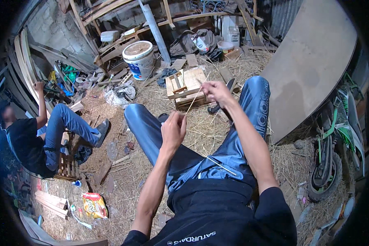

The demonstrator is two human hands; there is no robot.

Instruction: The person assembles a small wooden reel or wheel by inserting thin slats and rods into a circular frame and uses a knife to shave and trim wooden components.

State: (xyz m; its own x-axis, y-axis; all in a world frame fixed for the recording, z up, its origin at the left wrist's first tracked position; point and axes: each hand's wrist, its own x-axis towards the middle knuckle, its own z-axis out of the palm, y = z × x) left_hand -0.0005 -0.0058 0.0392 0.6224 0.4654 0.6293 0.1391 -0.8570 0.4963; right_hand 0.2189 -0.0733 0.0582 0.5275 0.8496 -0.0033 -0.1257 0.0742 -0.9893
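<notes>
Black shirt fabric is lying nearest the camera, with shiny blue trousers spreading beyond it to two raised knees. Between those knees, the left hand and the right hand are holding a thin pale strip slantwise in the air. The left fingers are pinching together on its nearer end; the right fingers are bunching together on it farther up, though whether they are also gripping a small tool is too blurred to tell.

Because the strip is looking so slender and is hanging unsupported between two grips, uneven pressure or a sharp bend could be snapping or splintering it, and a rough edge could be pricking the fingers. A loose pinch could be letting it slip to the straw-strewn floor, where its similar colour would be hiding it.

A second pale strip is resting loose across the lap; a shifting thigh could be rolling it off. Just beyond the hands, a low wooden worktop is carrying a small wooden frame; a forward-swinging right hand could be knocking that frame askew.
</notes>
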